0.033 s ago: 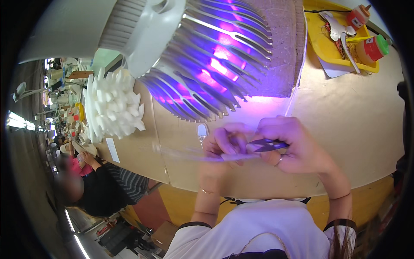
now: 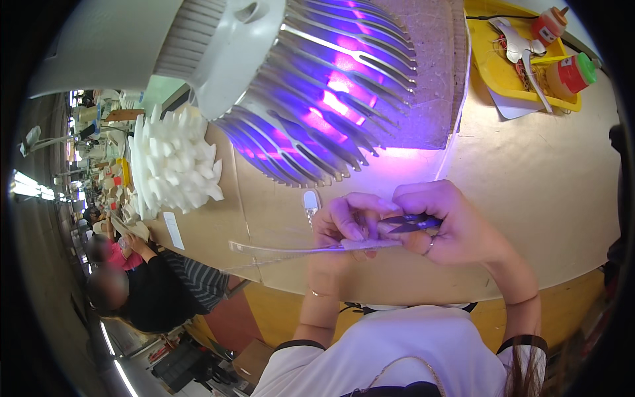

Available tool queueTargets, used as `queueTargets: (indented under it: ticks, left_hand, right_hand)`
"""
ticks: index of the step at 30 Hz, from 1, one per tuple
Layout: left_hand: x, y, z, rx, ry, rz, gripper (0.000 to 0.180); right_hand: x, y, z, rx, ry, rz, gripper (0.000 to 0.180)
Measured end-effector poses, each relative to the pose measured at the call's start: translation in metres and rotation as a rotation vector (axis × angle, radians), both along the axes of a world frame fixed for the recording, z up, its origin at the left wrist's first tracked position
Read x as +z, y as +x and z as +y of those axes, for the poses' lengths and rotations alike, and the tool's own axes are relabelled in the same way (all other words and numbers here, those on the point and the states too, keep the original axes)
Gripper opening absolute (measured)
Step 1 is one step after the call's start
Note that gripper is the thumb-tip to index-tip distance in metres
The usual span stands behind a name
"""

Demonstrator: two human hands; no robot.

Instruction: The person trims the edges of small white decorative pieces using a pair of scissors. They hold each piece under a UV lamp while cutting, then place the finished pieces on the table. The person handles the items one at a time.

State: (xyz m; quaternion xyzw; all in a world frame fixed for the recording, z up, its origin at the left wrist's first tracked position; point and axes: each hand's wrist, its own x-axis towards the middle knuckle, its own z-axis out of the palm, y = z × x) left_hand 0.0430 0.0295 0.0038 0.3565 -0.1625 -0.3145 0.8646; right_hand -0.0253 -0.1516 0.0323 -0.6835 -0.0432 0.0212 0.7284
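Observation:
Below the glowing lamp guard, my left hand (image 2: 344,217) pinches a pale, thin strap piece (image 2: 284,250) with a wider rough end near the fingers. Its narrow tail stretches out to the left above the table. In my right hand (image 2: 453,228) is a pair of dark thread snips (image 2: 411,223), blades pointing left toward the left fingers. The right fingertips come close to the wide end of the strap piece; whether they touch it is hidden. Just beyond my left hand lies a small pale tag-shaped item (image 2: 311,200) with a chain-like end.
A large lamp with a metal-ribbed guard (image 2: 311,99) and purple light hangs over the table's far side. White foam pieces (image 2: 177,162) are heaped at the left. A yellow tray (image 2: 486,66) holds bottles and a strap piece. Another person (image 2: 155,288) works at left.
The strap piece, blurred by motion before, now shows clearly, its tail reaching left and slightly lower. My left fingers have shifted slightly; the snips stay in my right hand.

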Motion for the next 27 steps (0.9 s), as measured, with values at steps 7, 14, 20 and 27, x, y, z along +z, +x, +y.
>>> queueTargets:
  ticks: [7,14,20,27]
  left_hand:
    - [0.006,0.007,0.000,0.043,0.028,-0.136,0.024]
    - [0.003,0.019,0.003,-0.090,0.083,-0.154,0.027]
    - [-0.002,0.015,-0.003,-0.119,-0.086,-0.052,0.031]
    - [-0.004,0.015,-0.005,-0.068,-0.139,-0.054,0.034]
  right_hand:
    - [0.005,-0.002,0.001,-0.071,0.207,0.108,0.015]
    - [-0.004,0.002,-0.005,-0.027,0.060,-0.150,0.016]
    - [-0.001,0.005,-0.008,0.063,0.261,0.116,0.013]
    - [-0.006,0.007,-0.001,0.066,0.542,0.253,0.014]
